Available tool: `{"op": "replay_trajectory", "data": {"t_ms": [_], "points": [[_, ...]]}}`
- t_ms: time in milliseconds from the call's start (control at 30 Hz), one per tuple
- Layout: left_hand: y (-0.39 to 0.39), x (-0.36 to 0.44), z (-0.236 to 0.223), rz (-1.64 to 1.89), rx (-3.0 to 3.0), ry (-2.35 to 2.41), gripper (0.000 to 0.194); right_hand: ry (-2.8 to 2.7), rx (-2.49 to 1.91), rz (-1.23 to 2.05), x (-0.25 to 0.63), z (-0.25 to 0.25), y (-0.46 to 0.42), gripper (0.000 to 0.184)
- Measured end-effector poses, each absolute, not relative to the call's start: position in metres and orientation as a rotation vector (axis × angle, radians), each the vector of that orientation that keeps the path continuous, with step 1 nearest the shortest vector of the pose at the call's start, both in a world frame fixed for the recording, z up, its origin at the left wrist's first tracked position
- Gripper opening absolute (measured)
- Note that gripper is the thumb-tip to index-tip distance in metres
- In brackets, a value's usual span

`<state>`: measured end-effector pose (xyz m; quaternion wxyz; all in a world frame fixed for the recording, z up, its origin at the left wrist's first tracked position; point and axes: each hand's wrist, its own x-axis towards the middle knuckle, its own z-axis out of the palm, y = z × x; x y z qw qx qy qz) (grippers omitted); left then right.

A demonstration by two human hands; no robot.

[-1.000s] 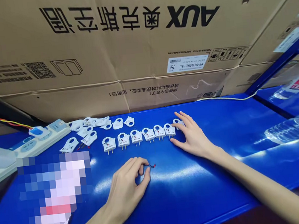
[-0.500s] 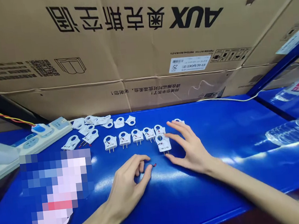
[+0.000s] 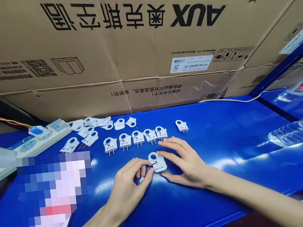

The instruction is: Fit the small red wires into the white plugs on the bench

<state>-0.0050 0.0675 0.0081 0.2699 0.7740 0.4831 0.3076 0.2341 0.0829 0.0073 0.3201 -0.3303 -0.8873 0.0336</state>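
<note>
Between my hands is a white two-pin plug casing (image 3: pixel 160 166) with a round ring at its top, tilted just above or on the blue tabletop. My right hand (image 3: pixel 187 164) grips it from the right, fingers at the upper edge and thumb by the pins. On the left side, my left hand (image 3: pixel 131 182) pinches a small red-tipped part (image 3: pixel 155 162) with dark leads, now against the casing's face. Whether the part sits inside the casing I cannot tell. Behind them stands a row of several similar plug casings (image 3: pixel 138 138), each showing a small red-tipped part.
A single plug casing (image 3: pixel 182 126) lies right of the row. More white pieces (image 3: pixel 97 122) are heaped at the back left, beside a power strip (image 3: pixel 58 128). A blurred-out object (image 3: pixel 59 195) lies front left. Plastic bottles (image 3: pixel 291 135) lie right; a large carton (image 3: pixel 140 57) stands behind.
My right hand has brought the plug casing from the row toward me and left, up to my left hand. The red-tipped part is now at the casing's face instead of over bare tabletop.
</note>
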Motion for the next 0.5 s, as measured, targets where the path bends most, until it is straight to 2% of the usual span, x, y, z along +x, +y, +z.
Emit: {"op": "replay_trajectory", "data": {"t_ms": [233, 500], "points": [[0.0682, -0.0047, 0.0111, 0.885, 2.106, 1.249, 0.022, -2.352, -0.850, 0.062, 0.2359, 0.0067, 0.0820, 0.051], [0.0651, -0.0065, 0.0099, 1.034, 2.220, 1.118, 0.012, -2.319, -0.845, 0.044, 0.2375, 0.0091, 0.0845, 0.051]]}}
